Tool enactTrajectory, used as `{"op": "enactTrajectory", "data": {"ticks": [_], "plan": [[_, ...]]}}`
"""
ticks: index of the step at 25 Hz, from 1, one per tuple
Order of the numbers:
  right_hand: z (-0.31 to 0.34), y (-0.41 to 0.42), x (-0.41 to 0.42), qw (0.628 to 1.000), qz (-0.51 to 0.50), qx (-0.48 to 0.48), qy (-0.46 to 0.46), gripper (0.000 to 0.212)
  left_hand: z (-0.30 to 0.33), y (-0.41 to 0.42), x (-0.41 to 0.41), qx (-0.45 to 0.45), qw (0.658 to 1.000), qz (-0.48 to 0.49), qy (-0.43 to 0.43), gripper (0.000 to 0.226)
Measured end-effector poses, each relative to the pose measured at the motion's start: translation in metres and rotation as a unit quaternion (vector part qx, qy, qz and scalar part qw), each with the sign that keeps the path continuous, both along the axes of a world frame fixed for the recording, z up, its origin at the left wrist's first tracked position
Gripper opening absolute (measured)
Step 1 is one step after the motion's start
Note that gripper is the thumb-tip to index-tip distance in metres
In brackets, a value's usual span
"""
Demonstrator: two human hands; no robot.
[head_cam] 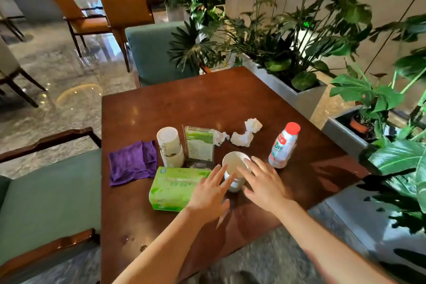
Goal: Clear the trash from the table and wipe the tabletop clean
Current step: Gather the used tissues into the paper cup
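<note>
View from the head camera over a square dark-brown wooden tabletop (230, 99), early in the clearing task. The left hand (208, 196) and the right hand (265, 182) reach toward an upright white paper cup (235, 168) near the front centre; the fingers of both are spread and nearly straight on either side of the cup, so each grip is apart and nothing is held yet, though whether the fingertips already touch the cup wall cannot be told. All the trash appears to remain on the tabletop: two crumpled white paper tissues (245, 134) lie beyond the cup, a white plastic drink bottle with a red cap (283, 145) stands to its right, and a stack of upside-down white paper cups (169, 147) stands to its left. A clear acrylic sign holder with a green card (199, 145) and a green soft pack of tissues (175, 188) lie between these. A folded purple cleaning cloth (132, 162) rests unused at the left edge, and small droplets (133, 241) show near the front edge. Judged from this, no item has been removed and wiping has not begun.
</note>
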State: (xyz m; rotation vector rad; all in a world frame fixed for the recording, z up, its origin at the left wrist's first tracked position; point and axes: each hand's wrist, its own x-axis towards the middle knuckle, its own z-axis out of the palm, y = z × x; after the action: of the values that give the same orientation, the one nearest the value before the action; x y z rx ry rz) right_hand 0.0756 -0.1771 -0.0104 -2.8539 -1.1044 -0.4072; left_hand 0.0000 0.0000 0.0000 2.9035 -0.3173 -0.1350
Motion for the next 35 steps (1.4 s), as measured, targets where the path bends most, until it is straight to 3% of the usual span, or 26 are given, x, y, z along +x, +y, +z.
{"op": "enactTrajectory", "data": {"ticks": [3,7,10,13,16,22,31,35], "plan": [[-0.012,-0.006,0.005,1.000,0.009,-0.001,0.024,0.051,-0.010,-0.004,0.003,0.009,0.999,0.005,0.041,0.074],[-0.029,-0.007,0.011,0.997,0.045,0.057,0.037,0.014,-0.017,-0.005,-0.004,-0.020,0.999,-0.011,0.033,0.074],[-0.019,-0.007,0.007,0.990,0.057,0.119,0.040,0.011,-0.023,-0.002,-0.013,-0.111,0.994,0.007,-0.002,0.075],[0.002,-0.004,-0.004,0.982,0.073,0.173,0.028,0.014,-0.024,-0.001,-0.018,-0.286,0.952,0.096,-0.054,0.089],[0.024,0.001,-0.015,0.972,0.083,0.221,-0.002,0.015,-0.016,0.001,-0.014,-0.377,0.909,0.160,-0.075,0.099],[0.046,0.002,-0.014,0.953,0.121,0.278,-0.020,0.015,0.010,-0.014,-0.001,-0.510,0.818,0.209,-0.162,0.080],[0.093,-0.027,0.098,0.946,0.208,0.238,0.069,0.024,0.018,-0.057,0.075,-0.538,0.756,0.300,-0.223,0.072],[0.123,-0.052,0.218,0.927,0.146,0.313,0.149,0.021,0.013,-0.068,0.114,-0.509,0.750,0.347,-0.241,0.076]]}}
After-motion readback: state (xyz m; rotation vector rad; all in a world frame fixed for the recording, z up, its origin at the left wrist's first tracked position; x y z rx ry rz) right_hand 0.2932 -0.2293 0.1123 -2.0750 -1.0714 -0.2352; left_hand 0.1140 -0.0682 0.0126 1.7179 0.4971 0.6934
